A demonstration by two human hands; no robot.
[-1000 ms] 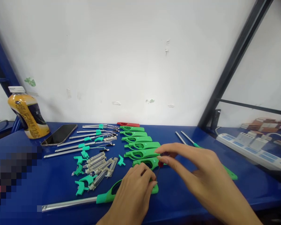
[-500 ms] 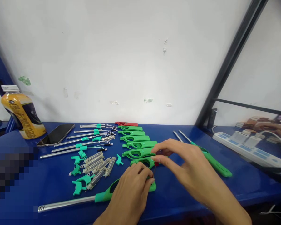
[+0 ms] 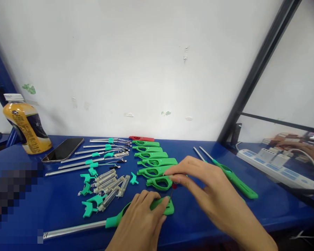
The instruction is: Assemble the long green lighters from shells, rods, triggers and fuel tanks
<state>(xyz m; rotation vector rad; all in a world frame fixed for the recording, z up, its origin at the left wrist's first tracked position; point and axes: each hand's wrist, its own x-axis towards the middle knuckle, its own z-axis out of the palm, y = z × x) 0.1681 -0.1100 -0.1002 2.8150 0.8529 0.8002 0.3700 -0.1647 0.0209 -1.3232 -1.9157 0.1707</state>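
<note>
Left fingers [image 3: 161, 207] drawn back, holding green lighter [image 3: 169, 210] underneath, screwdriver [image 3: 174, 186] pinched between right fingers [image 3: 182, 179]

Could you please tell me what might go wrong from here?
The screwdriver in the right hand points down close to the left hand; a slip might jab it. The green lighter, held by the left hand, could twist if pushed. The loose clear tubes near that hand might be knocked.
</note>
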